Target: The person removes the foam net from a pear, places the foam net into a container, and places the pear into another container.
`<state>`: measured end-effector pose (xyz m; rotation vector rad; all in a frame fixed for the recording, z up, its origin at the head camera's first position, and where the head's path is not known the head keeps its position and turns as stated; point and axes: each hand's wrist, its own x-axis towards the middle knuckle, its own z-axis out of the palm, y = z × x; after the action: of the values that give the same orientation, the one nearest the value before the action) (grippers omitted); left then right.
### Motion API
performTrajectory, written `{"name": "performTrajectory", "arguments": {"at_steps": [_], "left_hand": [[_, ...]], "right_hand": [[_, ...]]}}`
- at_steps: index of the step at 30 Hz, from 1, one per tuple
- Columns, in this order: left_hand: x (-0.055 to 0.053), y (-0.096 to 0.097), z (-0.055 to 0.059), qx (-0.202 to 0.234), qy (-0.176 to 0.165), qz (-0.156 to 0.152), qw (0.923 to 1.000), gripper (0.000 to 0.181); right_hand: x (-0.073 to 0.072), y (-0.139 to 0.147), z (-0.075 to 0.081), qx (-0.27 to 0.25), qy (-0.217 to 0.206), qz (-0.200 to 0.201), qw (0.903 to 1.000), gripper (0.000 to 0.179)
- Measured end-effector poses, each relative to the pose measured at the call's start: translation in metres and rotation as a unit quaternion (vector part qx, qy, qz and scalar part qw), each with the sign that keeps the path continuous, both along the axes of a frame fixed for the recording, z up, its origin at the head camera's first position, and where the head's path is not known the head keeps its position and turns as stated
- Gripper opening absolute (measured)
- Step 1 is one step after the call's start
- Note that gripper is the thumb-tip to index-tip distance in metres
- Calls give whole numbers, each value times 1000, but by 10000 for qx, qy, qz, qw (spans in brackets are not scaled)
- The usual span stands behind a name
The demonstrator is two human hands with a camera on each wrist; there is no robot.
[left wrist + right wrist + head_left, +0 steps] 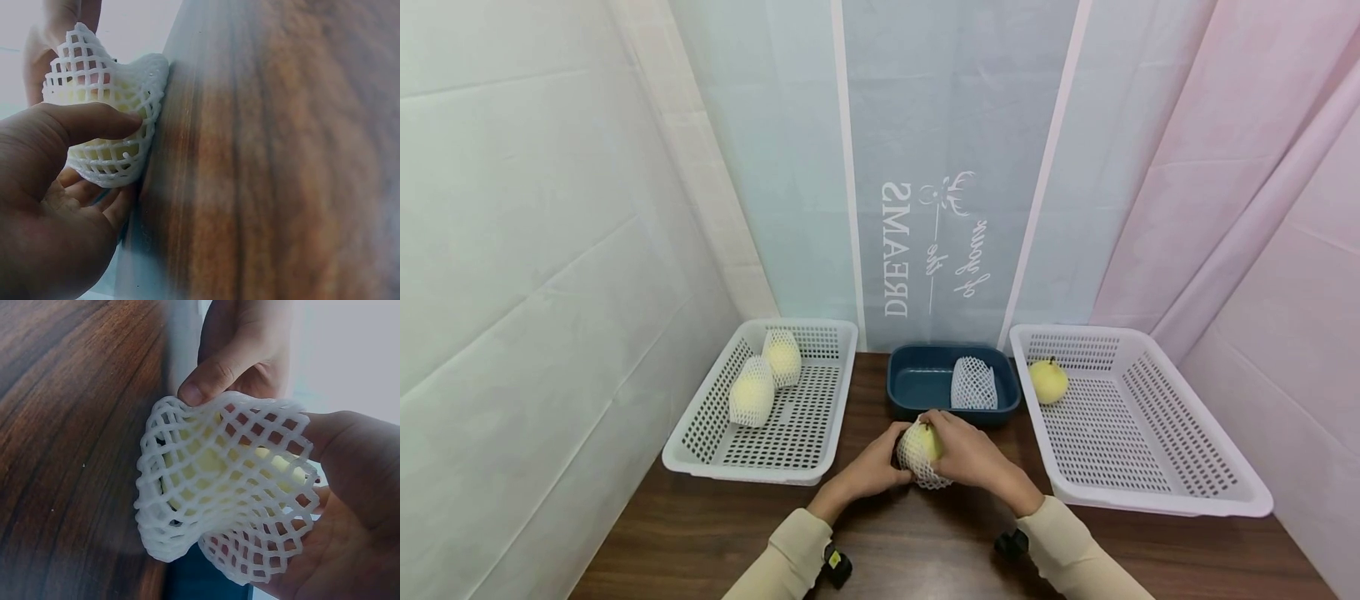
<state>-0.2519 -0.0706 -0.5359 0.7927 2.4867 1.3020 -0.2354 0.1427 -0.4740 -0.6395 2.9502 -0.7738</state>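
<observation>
A yellow pear [929, 440] sits partly inside a white foam net [212, 481] just above or on the brown table. My left hand [874, 465] grips the netted pear from the left, its thumb pressed on the mesh in the left wrist view. From the right, my right hand [972, 451] holds the pear and the net's open end, and skin shows through the mesh near that end. In the right wrist view, the net flares loosely beyond the fruit. Some of my right fingertips are hidden behind the mesh.
Behind my hands, a dark blue tray [917, 389] holds another foam net [974, 385]. A white basket [831, 433] on the left contains two netted pears [752, 395]. In the right white basket [1157, 500] lies one bare pear [1048, 382]. Curtains hang close behind.
</observation>
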Motion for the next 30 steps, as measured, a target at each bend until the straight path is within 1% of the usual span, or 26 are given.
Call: {"name": "performTrajectory", "arguments": {"at_steps": [5, 6, 7, 9, 12, 13, 16, 20, 25, 30], "left_hand": [[0, -1, 2, 235, 55, -137, 9996, 68], [-3, -2, -2, 240, 198, -189, 9993, 66], [-2, -1, 3, 283, 87, -169, 9994, 66], [-2, -1, 3, 248, 90, -150, 9995, 65], [-2, 1, 4, 146, 2, -47, 9999, 64], [1, 2, 8, 149, -167, 30, 9997, 65], [2, 3, 6, 140, -216, 134, 9996, 63], [1, 3, 4, 188, -177, 165, 9995, 59], [0, 3, 7, 202, -70, 192, 9996, 55], [0, 4, 8, 240, -27, 335, 9991, 50]], "right_hand": [[-1, 1, 2, -98, -33, -57, 9999, 65], [-1, 2, 3, -136, -54, -63, 9999, 65], [-1, 2, 3, -152, -72, -68, 9998, 65], [-1, 3, 3, -160, -80, -57, 9998, 65], [0, 4, 4, -207, -45, -6, 9998, 64], [0, 5, 4, -218, -13, 21, 9998, 64], [0, 6, 5, -320, 78, 100, 9994, 64], [-1, 8, 5, -452, 131, 188, 9987, 65], [-2, 10, 5, -512, 121, 187, 9984, 66], [-2, 11, 6, -582, 31, 145, 9982, 67]]}}
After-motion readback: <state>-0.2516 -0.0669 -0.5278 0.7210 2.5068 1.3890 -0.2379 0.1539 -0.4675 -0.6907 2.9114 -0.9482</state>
